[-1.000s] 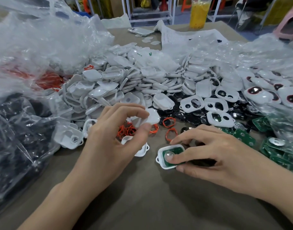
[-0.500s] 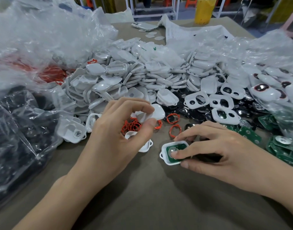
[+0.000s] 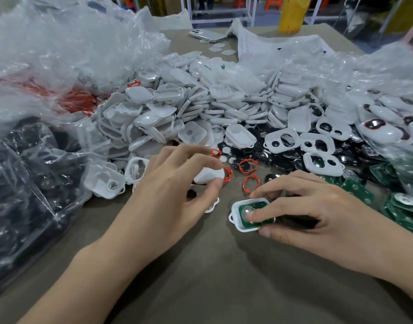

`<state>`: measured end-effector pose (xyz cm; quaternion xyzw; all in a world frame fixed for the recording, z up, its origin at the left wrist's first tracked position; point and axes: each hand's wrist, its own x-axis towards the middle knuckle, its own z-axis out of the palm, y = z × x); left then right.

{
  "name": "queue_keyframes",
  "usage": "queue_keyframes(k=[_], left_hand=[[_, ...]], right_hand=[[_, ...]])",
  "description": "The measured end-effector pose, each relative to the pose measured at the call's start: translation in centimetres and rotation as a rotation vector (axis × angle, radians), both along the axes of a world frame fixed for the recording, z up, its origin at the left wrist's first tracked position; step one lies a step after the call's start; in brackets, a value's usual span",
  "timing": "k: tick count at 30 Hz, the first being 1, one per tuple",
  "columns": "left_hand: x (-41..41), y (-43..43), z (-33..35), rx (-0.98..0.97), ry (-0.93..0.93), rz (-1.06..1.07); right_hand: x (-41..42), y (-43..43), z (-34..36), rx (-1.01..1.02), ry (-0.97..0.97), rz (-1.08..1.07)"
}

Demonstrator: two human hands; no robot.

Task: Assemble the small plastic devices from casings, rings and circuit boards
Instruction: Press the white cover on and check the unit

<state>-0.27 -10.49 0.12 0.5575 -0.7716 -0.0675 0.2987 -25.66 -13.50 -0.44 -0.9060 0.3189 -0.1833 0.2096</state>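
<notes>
At table [image 3: 224,277] front, right hand [image 3: 317,206] curls round one open casing [image 3: 236,224], thumb + fingers on its sides, index tip pressing green circuit board [image 3: 255,204] down into it. Left hand [image 3: 172,190] pinches a white cover [image 3: 209,175] btwn thumb and curled fingers, just beside loose orange rings [image 3: 250,184]. Looks like 1 unit partway: board in, ring + cover not yet on; heaps of casings [image 3: 177,108] and spare boards [image 3: 406,213] left, so prob lots to go

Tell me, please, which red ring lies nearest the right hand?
The ring on the table just beyond the right hand; the others lie farther back, by the black parts or the left hand.
</notes>
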Motion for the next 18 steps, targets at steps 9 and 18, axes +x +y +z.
queue_keyframes(k=[9, 18], left_hand=[[-0.39, 0.77, 0.85, 0.081, -0.102, -0.364], [0.0, 0.67, 1.06, 0.097, -0.142, -0.398]], right_hand=[[-0.15, -0.16, -0.13, 0.004, -0.007, 0.014], [-0.23, -0.28, -0.34, -0.009, -0.02, 0.013]])
